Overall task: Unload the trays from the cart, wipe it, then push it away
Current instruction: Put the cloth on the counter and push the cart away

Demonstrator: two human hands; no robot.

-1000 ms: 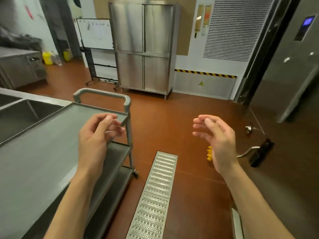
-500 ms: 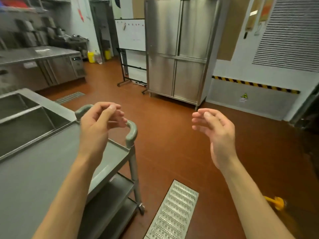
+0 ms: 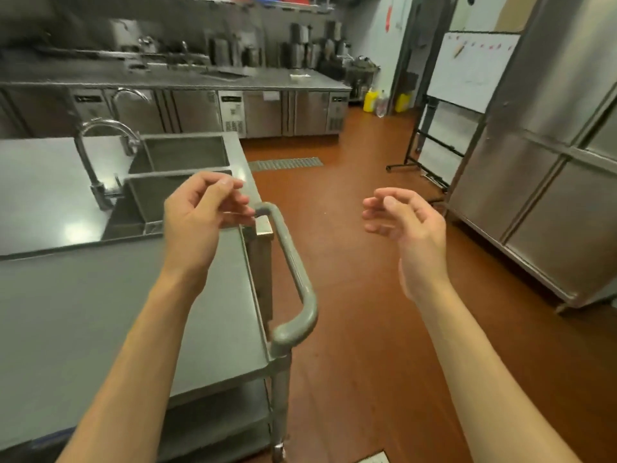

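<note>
A grey steel cart (image 3: 83, 322) fills the lower left, its top shelf bare and lower shelves showing beneath. Its grey tubular handle (image 3: 293, 272) runs along the right end. No trays are in view. My left hand (image 3: 200, 222) hovers above the cart's far right corner, just left of the handle's far end, fingers loosely curled and holding nothing. My right hand (image 3: 407, 228) floats over the red floor to the right of the handle, fingers apart and empty.
A steel counter with a double sink (image 3: 173, 182) and a tap (image 3: 100, 155) stands right behind the cart. A long worktop (image 3: 167, 78) lines the back wall. A steel cabinet (image 3: 541, 162) and a whiteboard stand (image 3: 464, 81) are on the right. Red floor (image 3: 354, 295) runs between them.
My view has swung left, bringing the sink counter and back worktop into sight. The cart handle now runs lengthwise toward me. Both hands keep the same raised, empty pose.
</note>
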